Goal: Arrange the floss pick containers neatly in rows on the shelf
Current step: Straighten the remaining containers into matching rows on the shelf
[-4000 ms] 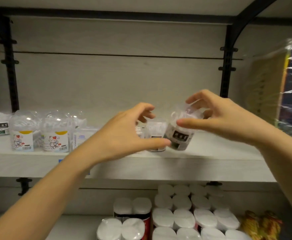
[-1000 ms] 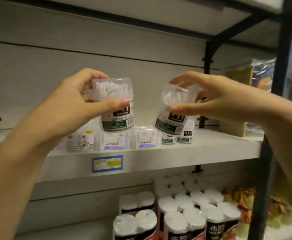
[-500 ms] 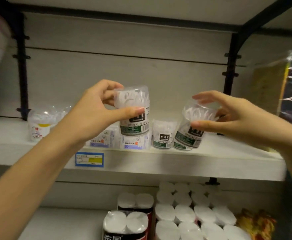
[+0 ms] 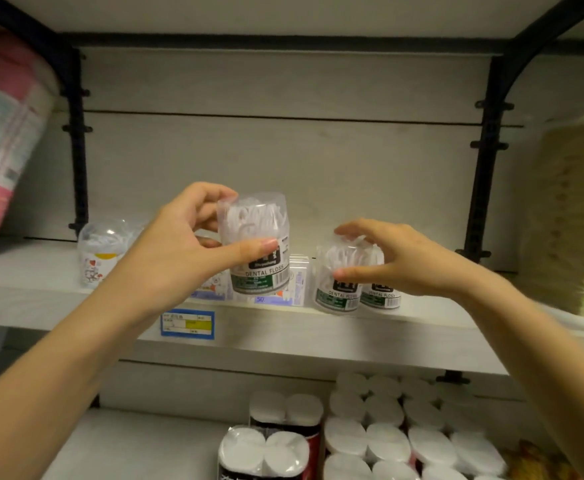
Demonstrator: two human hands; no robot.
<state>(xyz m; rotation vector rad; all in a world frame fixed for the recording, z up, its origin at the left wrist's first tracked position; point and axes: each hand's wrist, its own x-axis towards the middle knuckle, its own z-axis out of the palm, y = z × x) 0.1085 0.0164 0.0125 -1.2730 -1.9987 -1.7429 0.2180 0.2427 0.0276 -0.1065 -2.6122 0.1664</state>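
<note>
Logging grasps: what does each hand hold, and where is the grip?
Left hand pinches the raised container at mid-body; right hand grips the standing container near its top.

floss container (image 4: pixel 254 237) – clear glossy plastic | shelf (image 4: pixel 318 344) – matt pale woodgrain | brackets (image 4: pixel 484 161) – black metal

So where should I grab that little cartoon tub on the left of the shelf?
Probably round its sides, below the clear lid, coming from the front. The cartoon tub stands upright with bare shelf to its left and front, so a thumb and fingers can wrap it, like the left hand does with its floss tub.
</note>
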